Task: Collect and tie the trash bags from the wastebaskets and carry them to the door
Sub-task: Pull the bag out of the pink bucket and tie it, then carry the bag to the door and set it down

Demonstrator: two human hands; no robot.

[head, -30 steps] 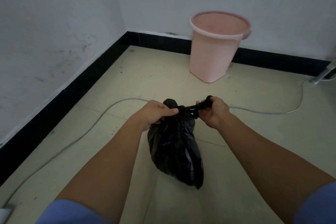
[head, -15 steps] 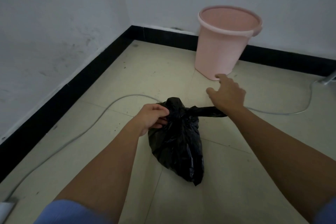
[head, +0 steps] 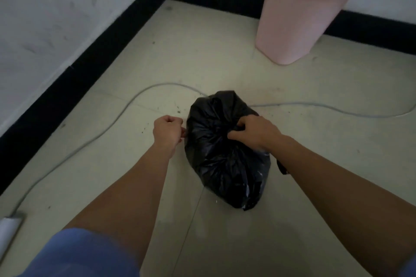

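The right grip [head: 254, 134] is curled into the bunched neck of the one black bag [head: 225, 164], holding its crinkled, glossy plastic. The left grip [head: 167, 134] is fisted just beside the bag's left flank; whether it pinches any plastic I cannot tell. The lumpy bag sits on the pale tiled floor [head: 202, 51], between both forearms. One grey cable [head: 166, 84] loops across the floor behind it. One smooth pink bin [head: 297, 24] stands farther off by the black skirting [head: 90, 69].
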